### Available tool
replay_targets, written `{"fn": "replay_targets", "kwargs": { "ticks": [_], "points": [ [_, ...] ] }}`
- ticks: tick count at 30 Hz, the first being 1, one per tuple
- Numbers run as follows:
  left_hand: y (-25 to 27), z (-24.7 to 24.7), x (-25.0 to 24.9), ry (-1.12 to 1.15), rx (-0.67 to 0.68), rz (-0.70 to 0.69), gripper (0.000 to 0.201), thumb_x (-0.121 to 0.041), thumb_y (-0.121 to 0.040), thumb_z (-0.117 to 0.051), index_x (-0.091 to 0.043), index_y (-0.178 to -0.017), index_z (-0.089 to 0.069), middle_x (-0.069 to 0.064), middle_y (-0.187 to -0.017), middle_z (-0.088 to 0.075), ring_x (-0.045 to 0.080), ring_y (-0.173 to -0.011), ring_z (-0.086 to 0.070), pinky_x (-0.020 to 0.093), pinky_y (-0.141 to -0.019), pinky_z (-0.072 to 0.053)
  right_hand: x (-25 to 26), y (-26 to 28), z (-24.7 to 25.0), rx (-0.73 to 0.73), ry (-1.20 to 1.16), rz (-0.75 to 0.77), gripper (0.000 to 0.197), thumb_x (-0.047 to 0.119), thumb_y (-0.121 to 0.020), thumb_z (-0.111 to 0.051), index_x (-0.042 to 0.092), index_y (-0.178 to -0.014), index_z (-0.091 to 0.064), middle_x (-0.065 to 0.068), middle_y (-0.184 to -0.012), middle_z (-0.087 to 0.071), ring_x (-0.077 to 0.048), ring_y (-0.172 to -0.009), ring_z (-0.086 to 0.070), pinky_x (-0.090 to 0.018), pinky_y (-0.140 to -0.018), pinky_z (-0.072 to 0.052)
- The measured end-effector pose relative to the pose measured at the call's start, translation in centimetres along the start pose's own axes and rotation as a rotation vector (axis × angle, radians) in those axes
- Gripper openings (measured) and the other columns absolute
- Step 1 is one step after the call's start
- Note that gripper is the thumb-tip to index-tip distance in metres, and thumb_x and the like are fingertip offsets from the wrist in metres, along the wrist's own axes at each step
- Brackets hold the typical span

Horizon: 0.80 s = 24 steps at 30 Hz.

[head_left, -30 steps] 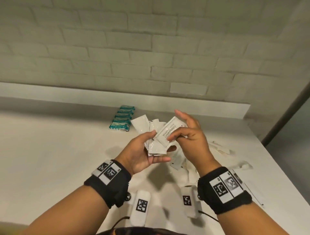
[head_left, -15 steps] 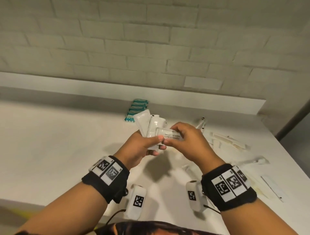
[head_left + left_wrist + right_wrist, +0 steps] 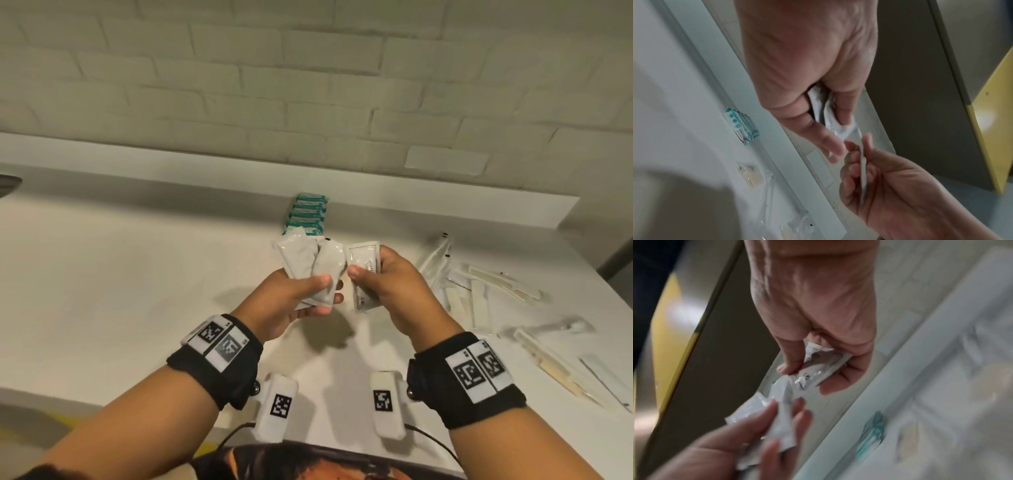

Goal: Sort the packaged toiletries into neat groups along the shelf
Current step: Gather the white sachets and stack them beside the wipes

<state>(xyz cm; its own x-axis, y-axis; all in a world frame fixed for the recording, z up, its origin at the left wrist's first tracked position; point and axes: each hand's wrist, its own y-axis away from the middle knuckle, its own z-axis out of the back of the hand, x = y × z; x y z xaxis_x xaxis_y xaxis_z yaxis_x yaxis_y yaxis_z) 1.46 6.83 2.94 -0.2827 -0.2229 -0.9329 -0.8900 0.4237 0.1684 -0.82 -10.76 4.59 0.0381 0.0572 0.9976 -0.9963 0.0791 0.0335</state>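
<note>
My left hand (image 3: pixel 310 289) grips a fan of white sachets (image 3: pixel 308 263) above the white shelf (image 3: pixel 120 274), thumb pressed on top; in the left wrist view the sachets (image 3: pixel 838 125) show between thumb and fingers. My right hand (image 3: pixel 376 277) pinches a single white printed sachet (image 3: pixel 364 258) just right of the fan, a small gap between them. In the right wrist view that sachet (image 3: pixel 818 369) sits between thumb and fingers, with the left hand's sachets (image 3: pixel 777 404) below it. A row of teal packets (image 3: pixel 306 216) stands against the back ledge behind the hands.
Loose clear-wrapped toothbrushes, combs and sticks (image 3: pixel 479 291) lie scattered on the right side of the shelf, reaching its right edge. A white brick wall (image 3: pixel 308 85) rises behind the ledge. The left half of the shelf holds nothing visible.
The right hand has pulled the printed sachet off the fan and turned it upright, a little to the right. Both hands have risen toward the teal packets; the head view tilted.
</note>
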Motion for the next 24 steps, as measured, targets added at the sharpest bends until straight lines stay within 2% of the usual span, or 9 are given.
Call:
{"fn": "replay_targets", "kwargs": {
  "ticks": [3,6,8,10,12,15,19,21,24],
  "points": [
    [-0.2,0.3,0.1,-0.038,0.013,0.032,0.030,-0.028,-0.088,-0.061,-0.015,-0.116,-0.063,0.012,-0.110,-0.071,0.028,-0.094,-0.070,0.028,-0.064,-0.059,0.2,-0.1,-1.4,0.057,-0.100,0.028,0.015,-0.003,-0.082,-0.068,0.008,-0.093,-0.067,-0.008,-0.079,-0.071,-0.022,-0.068,-0.066,-0.032,-0.059,-0.056],
    [-1.0,0.5,-0.2,0.022,-0.019,0.083,0.044,-0.047,-0.089,-0.052,-0.015,-0.117,-0.063,0.013,-0.112,-0.071,0.031,-0.096,-0.070,0.028,-0.064,-0.059,0.5,-0.8,-0.5,-0.088,0.043,0.345,0.022,-0.009,-0.074,-0.073,0.013,-0.077,-0.069,0.000,-0.080,-0.058,-0.012,-0.076,-0.058,-0.026,-0.070,-0.051],
    [-1.7,0.6,-0.4,0.094,-0.026,0.095,0.034,-0.034,-0.089,-0.060,-0.012,-0.115,-0.064,0.012,-0.110,-0.071,0.025,-0.091,-0.070,0.028,-0.066,-0.059,0.1,-1.0,0.9,-0.058,0.435,0.609,0.028,-0.009,-0.072,-0.074,0.018,-0.080,-0.076,0.003,-0.087,-0.055,-0.012,-0.087,-0.056,-0.026,-0.077,-0.048],
    [-2.5,0.3,-0.5,0.117,-0.038,0.075,0.023,-0.014,-0.087,-0.064,-0.011,-0.110,-0.066,0.010,-0.106,-0.072,0.021,-0.089,-0.069,0.034,-0.080,-0.056,-0.8,-0.9,2.1,0.050,0.785,0.734,0.038,-0.008,-0.070,-0.070,0.024,-0.088,-0.079,0.007,-0.090,-0.055,-0.018,-0.090,-0.056,-0.030,-0.075,-0.046],
    [-3.2,0.0,-0.7,0.081,-0.081,0.035,0.023,-0.008,-0.086,-0.065,-0.010,-0.109,-0.066,0.008,-0.102,-0.073,0.021,-0.089,-0.068,0.037,-0.085,-0.054,-1.3,-0.6,2.9,0.102,0.676,0.586,0.044,-0.016,-0.072,-0.067,0.020,-0.095,-0.078,0.002,-0.088,-0.055,-0.011,-0.086,-0.059,-0.022,-0.071,-0.049],
    [-4.2,-0.3,-1.0,0.076,-0.151,-0.007,0.029,-0.007,-0.086,-0.067,-0.007,-0.115,-0.063,0.007,-0.097,-0.074,0.019,-0.083,-0.070,0.033,-0.076,-0.058,-0.9,-0.8,3.5,0.026,0.361,0.276,0.034,-0.012,-0.079,-0.067,0.016,-0.098,-0.072,-0.005,-0.085,-0.058,0.004,-0.067,-0.058,-0.012,-0.067,-0.047],
    [-5.4,0.4,-1.4,0.049,-0.171,-0.061,0.031,-0.005,-0.087,-0.064,-0.006,-0.118,-0.061,0.005,-0.095,-0.073,0.016,-0.078,-0.071,0.027,-0.062,-0.058,0.1,-2.0,4.3,-0.059,0.281,0.085,0.010,0.010,-0.089,-0.065,0.015,-0.098,-0.064,-0.006,-0.081,-0.068,-0.012,-0.067,-0.060,-0.025,-0.059,-0.048],
    [-5.8,0.2,-1.6,0.018,-0.150,-0.068,0.028,-0.007,-0.088,-0.063,-0.007,-0.116,-0.062,0.007,-0.099,-0.073,0.020,-0.083,-0.070,0.030,-0.069,-0.059,0.6,-2.6,3.6,0.012,0.179,0.041,0.012,0.011,-0.091,-0.062,0.016,-0.101,-0.063,-0.004,-0.085,-0.070,-0.015,-0.071,-0.063,-0.027,-0.061,-0.050],
    [-6.4,-0.8,-2.0,0.063,-0.107,-0.055,0.031,-0.020,-0.089,-0.063,-0.003,-0.114,-0.063,0.017,-0.110,-0.068,0.032,-0.099,-0.065,0.045,-0.089,-0.052,0.6,-3.5,1.8,0.167,0.066,0.006,0.030,0.000,-0.086,-0.065,0.012,-0.113,-0.058,-0.007,-0.087,-0.069,-0.020,-0.071,-0.064,-0.029,-0.059,-0.050]
  ]
}}
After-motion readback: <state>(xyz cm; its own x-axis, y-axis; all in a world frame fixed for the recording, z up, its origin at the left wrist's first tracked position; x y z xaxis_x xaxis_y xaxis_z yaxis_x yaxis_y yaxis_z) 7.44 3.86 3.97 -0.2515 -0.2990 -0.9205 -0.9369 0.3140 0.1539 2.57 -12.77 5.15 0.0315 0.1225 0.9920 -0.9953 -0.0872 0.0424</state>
